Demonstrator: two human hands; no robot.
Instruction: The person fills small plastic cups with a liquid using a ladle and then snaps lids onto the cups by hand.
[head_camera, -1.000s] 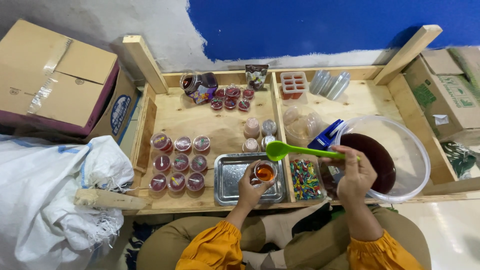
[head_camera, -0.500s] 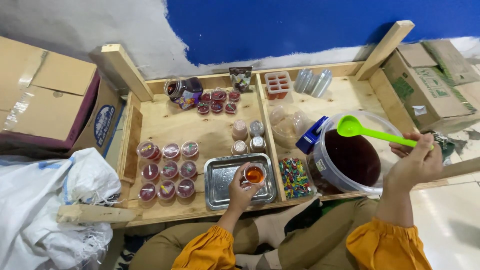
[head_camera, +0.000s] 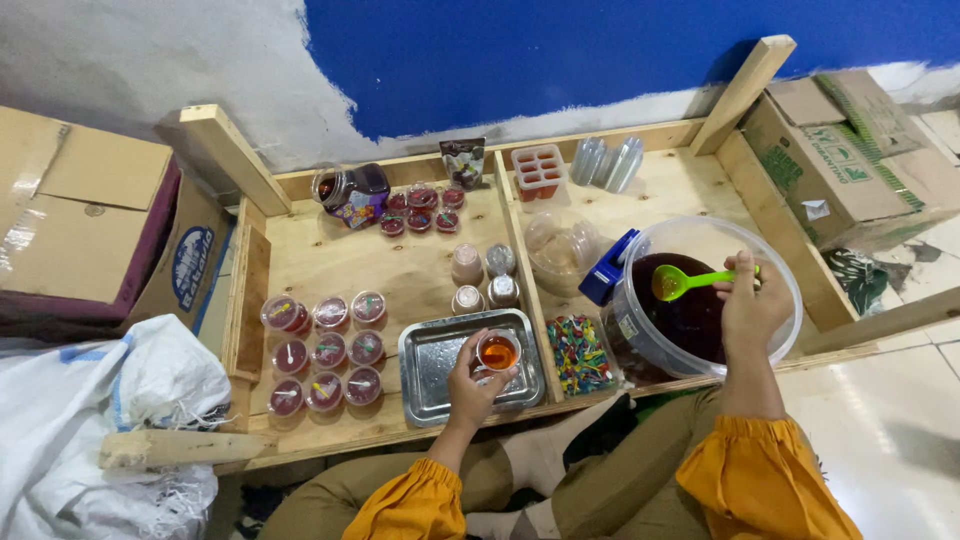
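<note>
My left hand (head_camera: 468, 378) holds a small clear cup of amber liquid (head_camera: 498, 351) over a metal tray (head_camera: 425, 372). My right hand (head_camera: 752, 303) grips a green ladle (head_camera: 688, 281) by its handle, with the bowl of the ladle just above the dark red liquid in a large clear tub (head_camera: 785, 262). Both sleeves are orange.
Sealed red jelly cups (head_camera: 325, 351) stand in rows at the left of the wooden tray table (head_camera: 330, 255). A bin of coloured little spoons (head_camera: 578, 354), a blue tool (head_camera: 608, 270), a clear bowl (head_camera: 562, 245), a dark jar (head_camera: 350, 192) and cardboard boxes (head_camera: 840, 150) surround them. A white sack (head_camera: 90, 420) lies left.
The right hand carried the green ladle from beside the cup out to the right, then down over the tub's dark liquid. The left hand kept the cup on the tray.
</note>
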